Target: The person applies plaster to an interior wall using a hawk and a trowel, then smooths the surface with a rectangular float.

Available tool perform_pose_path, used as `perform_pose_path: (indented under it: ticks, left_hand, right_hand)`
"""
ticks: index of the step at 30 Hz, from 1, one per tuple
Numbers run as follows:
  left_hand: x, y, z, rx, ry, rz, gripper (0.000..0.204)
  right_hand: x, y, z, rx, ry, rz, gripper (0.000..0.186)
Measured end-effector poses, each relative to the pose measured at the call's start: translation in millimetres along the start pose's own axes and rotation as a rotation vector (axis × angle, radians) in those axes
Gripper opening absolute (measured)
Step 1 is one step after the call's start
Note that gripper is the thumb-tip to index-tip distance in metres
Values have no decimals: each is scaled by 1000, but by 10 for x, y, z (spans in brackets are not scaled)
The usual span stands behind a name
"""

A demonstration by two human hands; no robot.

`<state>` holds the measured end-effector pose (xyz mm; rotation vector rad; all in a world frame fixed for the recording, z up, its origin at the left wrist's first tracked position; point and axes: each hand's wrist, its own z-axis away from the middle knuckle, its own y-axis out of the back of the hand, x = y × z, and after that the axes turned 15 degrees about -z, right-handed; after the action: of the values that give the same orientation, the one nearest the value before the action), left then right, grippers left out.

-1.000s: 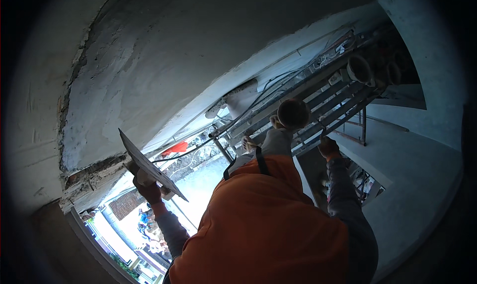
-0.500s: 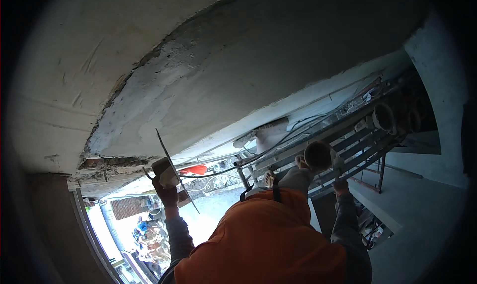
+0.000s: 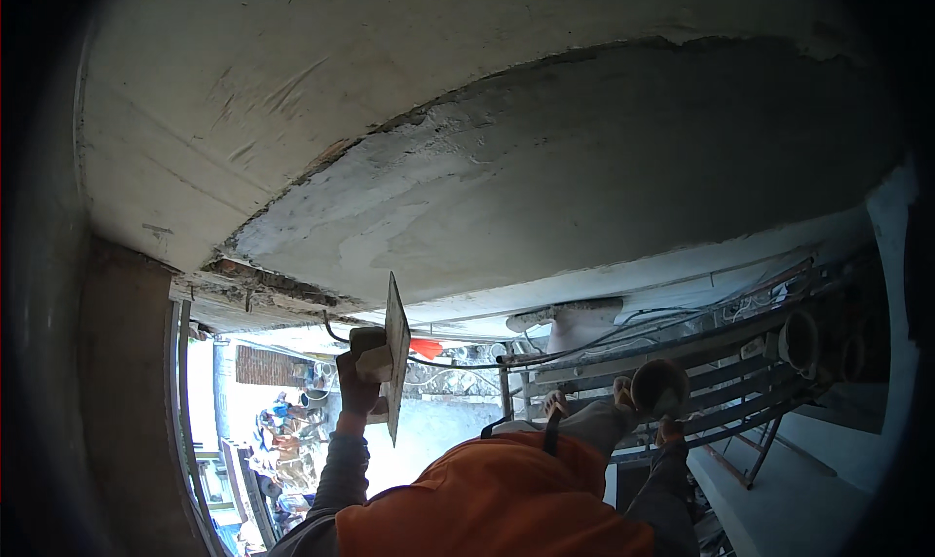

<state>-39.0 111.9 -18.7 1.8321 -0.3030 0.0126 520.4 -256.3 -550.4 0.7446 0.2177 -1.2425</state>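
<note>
My left hand (image 3: 358, 387) is raised on the left, closed round the handle of a plastering trowel (image 3: 396, 352). The trowel's thin flat plate stands nearly upright, seen almost edge-on. Low on the right, my right hand (image 3: 670, 430) is closed at the near rim of a round bucket (image 3: 659, 380). A pale, wedge-shaped blade, apparently a small trowel, shows inside the bucket just above that hand; its handle is hidden in the fingers. Overhead spreads a smooth grey plastered patch (image 3: 584, 158) with a rough broken edge along its left and upper sides.
My bare feet (image 3: 623, 391) are on scaffold planks (image 3: 726, 391) beside the bucket. Another bucket (image 3: 801, 343) stands farther right. A dark cable (image 3: 458, 365) runs across behind the trowel. A broken strip (image 3: 282, 284) borders the patch, and a red cloth-like thing (image 3: 426, 348) lies beyond.
The view has shifted, so the patch and scaffold sit lower and farther right. The plate in my left hand is more upright. My right hand is closer to the bucket, with the pale blade inside it.
</note>
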Motion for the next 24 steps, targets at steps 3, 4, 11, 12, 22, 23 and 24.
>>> perform_pose_path:
  ticks: [3,4,11,12,22,23,24]
  left_hand:
    - [93,122,44,9,-72,-97,36]
    - [111,88,37,30,-70,-67,33]
    - [324,58,114,41,-6,-92,41]
    - [311,50,196,46,-3,-81,41]
    - [606,-314,147,118,146,156,33]
    - [291,-427,328,161,254,254,36]
    - [301,-415,428,168,344,333,37]
  right_hand:
    - [-381,171,-118,15,51,220,36]
    - [-422,215,-39,59,152,323,35]
    - [-846,548,-82,220,-290,-573,18]
    - [-877,573,-105,207,-225,-505,20]
    - [-640,572,166,58,319,-1863,44]
    - [-1163,882,190,110,114,-1461,49]
    - [-1869,1348,407,99,-73,-1057,53]
